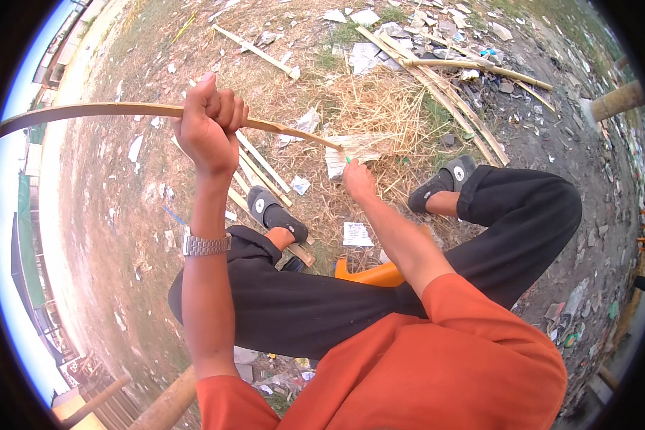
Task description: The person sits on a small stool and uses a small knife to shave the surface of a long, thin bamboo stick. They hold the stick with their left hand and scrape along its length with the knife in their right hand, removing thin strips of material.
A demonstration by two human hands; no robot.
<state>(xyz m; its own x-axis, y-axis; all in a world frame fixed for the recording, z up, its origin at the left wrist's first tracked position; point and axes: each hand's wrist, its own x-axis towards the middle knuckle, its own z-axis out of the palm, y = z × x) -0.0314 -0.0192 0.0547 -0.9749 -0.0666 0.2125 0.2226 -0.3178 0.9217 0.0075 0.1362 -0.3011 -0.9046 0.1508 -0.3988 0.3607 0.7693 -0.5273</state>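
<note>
My left hand (209,136) is raised and closed around a long, thin bamboo strip (115,110). One end of the strip runs out past the left rim of the picture; the other slopes down to a pale piece of wood or board (365,146) on the straw. At that lower end my right hand (359,180) is closed on a small tool (348,159). Only a green bit of it shows, so its kind cannot be told. The tool's tip is close to or touching the strip's end.
Split bamboo strips (451,97) lie at the far right, and several more (254,161) beside my left foot. Shavings (387,100) cover the ground ahead. Beneath my legs is an orange seat (369,275). Bamboo poles (618,100) stand at the right. Litter is scattered around.
</note>
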